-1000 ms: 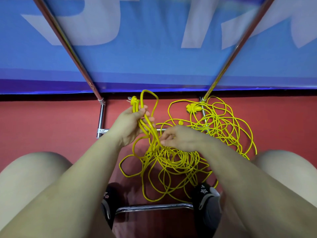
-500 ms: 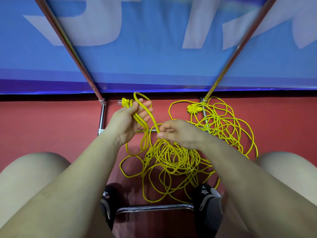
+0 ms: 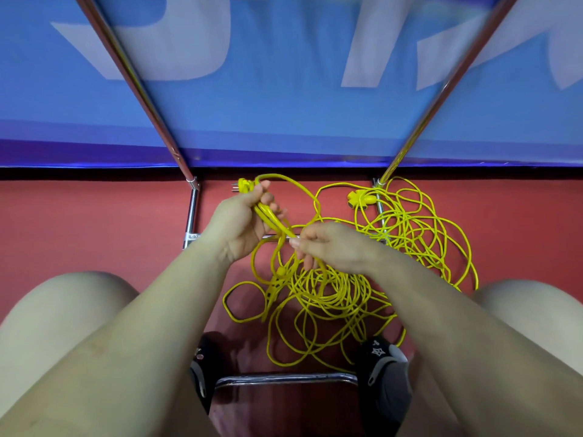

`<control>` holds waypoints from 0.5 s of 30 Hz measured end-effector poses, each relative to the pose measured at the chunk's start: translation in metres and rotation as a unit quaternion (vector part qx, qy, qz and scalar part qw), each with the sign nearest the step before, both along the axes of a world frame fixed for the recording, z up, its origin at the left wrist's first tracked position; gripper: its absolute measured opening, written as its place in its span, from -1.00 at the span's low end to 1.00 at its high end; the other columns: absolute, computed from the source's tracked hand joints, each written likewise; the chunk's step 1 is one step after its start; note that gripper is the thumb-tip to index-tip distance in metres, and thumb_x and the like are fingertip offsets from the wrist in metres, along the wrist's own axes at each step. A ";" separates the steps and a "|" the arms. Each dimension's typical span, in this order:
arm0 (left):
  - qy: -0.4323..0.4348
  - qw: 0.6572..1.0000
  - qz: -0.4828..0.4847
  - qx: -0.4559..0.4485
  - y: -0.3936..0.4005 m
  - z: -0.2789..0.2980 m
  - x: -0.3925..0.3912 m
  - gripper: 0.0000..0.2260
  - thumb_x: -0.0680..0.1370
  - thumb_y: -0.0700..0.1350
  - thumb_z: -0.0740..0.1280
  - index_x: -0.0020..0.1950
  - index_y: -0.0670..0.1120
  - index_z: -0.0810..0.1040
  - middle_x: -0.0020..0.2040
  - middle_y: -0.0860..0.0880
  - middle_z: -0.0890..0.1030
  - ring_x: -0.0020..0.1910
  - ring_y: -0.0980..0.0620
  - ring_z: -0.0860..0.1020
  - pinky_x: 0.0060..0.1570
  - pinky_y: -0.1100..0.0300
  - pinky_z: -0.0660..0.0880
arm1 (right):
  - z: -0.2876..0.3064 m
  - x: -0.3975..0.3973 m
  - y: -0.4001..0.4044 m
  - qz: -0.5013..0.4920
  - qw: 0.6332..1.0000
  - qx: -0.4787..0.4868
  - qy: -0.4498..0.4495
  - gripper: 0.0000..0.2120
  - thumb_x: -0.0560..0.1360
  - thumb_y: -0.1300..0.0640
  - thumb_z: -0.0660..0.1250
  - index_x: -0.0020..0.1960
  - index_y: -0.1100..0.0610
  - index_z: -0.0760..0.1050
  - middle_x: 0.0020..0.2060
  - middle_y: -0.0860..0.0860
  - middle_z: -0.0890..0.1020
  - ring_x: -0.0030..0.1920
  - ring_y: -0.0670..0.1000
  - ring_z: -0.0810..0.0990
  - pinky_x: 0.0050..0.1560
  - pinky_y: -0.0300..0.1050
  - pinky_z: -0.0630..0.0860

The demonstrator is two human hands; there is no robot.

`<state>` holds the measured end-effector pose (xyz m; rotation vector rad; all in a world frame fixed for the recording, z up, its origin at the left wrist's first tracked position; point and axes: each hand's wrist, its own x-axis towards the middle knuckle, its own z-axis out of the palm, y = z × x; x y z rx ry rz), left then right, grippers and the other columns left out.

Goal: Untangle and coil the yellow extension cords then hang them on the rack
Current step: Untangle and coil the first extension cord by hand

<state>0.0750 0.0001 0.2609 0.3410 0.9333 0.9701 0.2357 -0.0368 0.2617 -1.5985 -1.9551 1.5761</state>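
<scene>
A tangle of yellow extension cord [image 3: 328,294] lies on the red floor between my knees. My left hand [image 3: 243,222] grips a few loops of it, with the pronged plug [image 3: 241,186] sticking out above my fingers. Just to the right, my right hand [image 3: 328,244] pinches a strand that runs from those loops down into the pile. A second heap of yellow cord [image 3: 410,228] with a yellow socket block [image 3: 361,198] lies at the right over the rack's base. The rack's two chrome poles [image 3: 441,89] slant up and out of view.
The rack's chrome base tube [image 3: 191,212] frames the floor around the cords, and a front bar [image 3: 284,378] runs between my two black shoes [image 3: 383,361]. A blue banner with white letters [image 3: 284,74] stands behind the rack. My bare knees flank the pile.
My left hand has lifted the loops and plug a little up and left. My right hand has risen off the pile and moved toward the left hand, drawing a strand up.
</scene>
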 end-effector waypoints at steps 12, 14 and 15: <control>-0.054 0.988 0.141 0.028 0.022 0.019 -0.053 -0.75 0.65 -0.12 0.05 -0.19 -0.04 0.39 -0.50 0.09 0.36 -0.54 0.16 0.33 -0.38 0.32 0.42 | -0.031 0.038 -0.003 0.074 0.967 -0.012 -0.243 -0.73 0.57 0.06 0.24 -0.28 0.07 0.30 -0.30 0.03 0.53 -0.29 0.01 0.47 -0.26 -0.15 0.37; -0.039 0.990 0.136 0.030 0.020 0.018 -0.055 -0.75 0.66 -0.11 0.06 -0.19 -0.04 0.39 -0.47 0.08 0.41 -0.53 0.15 0.34 -0.38 0.32 0.42 | -0.024 0.039 0.000 -0.015 0.989 -0.014 -0.146 -0.79 0.56 0.12 0.26 -0.25 0.06 0.34 -0.25 0.08 0.62 -0.29 0.05 0.57 -0.18 -0.09 0.49; -0.025 0.990 0.132 0.033 0.020 0.018 -0.055 -0.76 0.66 -0.11 0.06 -0.19 -0.04 0.39 -0.46 0.07 0.44 -0.53 0.15 0.34 -0.38 0.32 0.42 | -0.018 0.038 0.002 -0.056 0.994 -0.018 -0.093 -0.84 0.55 0.15 0.27 -0.20 0.07 0.37 -0.22 0.12 0.63 -0.30 0.08 0.59 -0.14 -0.03 0.52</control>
